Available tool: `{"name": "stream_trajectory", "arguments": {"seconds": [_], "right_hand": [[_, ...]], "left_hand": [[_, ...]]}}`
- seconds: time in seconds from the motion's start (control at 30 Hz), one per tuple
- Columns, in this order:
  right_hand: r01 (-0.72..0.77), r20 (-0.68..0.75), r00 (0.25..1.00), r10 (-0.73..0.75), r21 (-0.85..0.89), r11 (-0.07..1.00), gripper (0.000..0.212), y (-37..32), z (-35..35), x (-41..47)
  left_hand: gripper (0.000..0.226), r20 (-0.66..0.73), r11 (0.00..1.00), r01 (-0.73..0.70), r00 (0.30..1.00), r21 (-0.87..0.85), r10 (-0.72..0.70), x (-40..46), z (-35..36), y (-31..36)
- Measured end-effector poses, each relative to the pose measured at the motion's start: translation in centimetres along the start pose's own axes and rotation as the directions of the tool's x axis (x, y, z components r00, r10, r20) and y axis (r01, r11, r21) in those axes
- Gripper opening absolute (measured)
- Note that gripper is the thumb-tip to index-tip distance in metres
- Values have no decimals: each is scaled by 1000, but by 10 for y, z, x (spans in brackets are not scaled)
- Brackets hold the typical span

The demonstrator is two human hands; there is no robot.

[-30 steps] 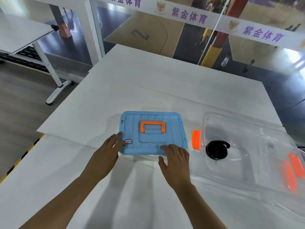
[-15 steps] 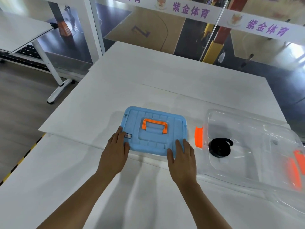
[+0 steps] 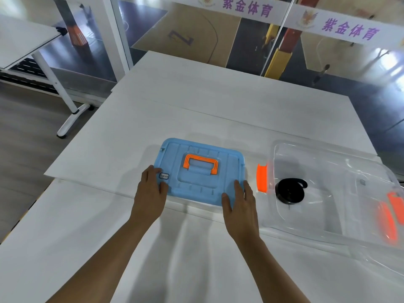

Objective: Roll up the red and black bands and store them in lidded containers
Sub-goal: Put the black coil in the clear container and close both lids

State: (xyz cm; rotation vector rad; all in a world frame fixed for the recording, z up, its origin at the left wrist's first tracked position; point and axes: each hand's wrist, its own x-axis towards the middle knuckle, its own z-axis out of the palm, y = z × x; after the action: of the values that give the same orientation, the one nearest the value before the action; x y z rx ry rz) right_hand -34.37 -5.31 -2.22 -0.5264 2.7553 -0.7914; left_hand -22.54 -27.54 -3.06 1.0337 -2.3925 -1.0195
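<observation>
Left hand [image 3: 150,189]: flat, fingers straight, pressing blue lid [image 3: 200,171] near-left corner.
Right hand [image 3: 239,202]: flat on lid's near-right corner.
Black band [image 3: 289,191]: coiled, right of lid.

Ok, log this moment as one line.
both hands pressing blue lid | black band rolled in open clear box

We have slid both hands farther onto the blue lid [image 3: 200,171]: left hand [image 3: 150,191] covering its label, right hand [image 3: 239,204] at the near corner.
</observation>
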Motion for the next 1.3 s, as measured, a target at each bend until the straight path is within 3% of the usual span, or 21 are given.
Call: {"name": "stream_trajectory", "arguments": {"seconds": [0.13,0.27,0.4,0.53,0.73,0.9,1.07,1.3], "right_hand": [[-41,-11,999,41,-8,999,56,0,5,8],[-92,-53,994,92,-4,996,63,4,9,18],[-106,8,994,108,-125,987,60,11,9,20],[-128,27,991,132,-119,985,60,5,8,22],[-169,57,983,176,-107,980,61,0,8,23],[-175,26,983,179,-123,977,60,0,10,24],[-124,-35,992,120,-171,977,58,4,11,25],[82,-182,979,-91,-59,995,50,0,7,10]], "left_hand": [[23,-19,999,32,999,-16,-33,4,-3,-1],[47,64,988,116,992,-97,-110,3,-2,-3],[54,100,998,64,993,13,-65,-1,0,-4],[53,79,994,85,993,66,-90,3,2,0],[34,49,965,47,997,259,-62,23,-2,12],[59,169,862,-217,973,458,155,36,17,10],[58,167,830,-238,970,505,177,30,16,11],[50,177,816,-374,927,441,330,-9,6,35]]}}
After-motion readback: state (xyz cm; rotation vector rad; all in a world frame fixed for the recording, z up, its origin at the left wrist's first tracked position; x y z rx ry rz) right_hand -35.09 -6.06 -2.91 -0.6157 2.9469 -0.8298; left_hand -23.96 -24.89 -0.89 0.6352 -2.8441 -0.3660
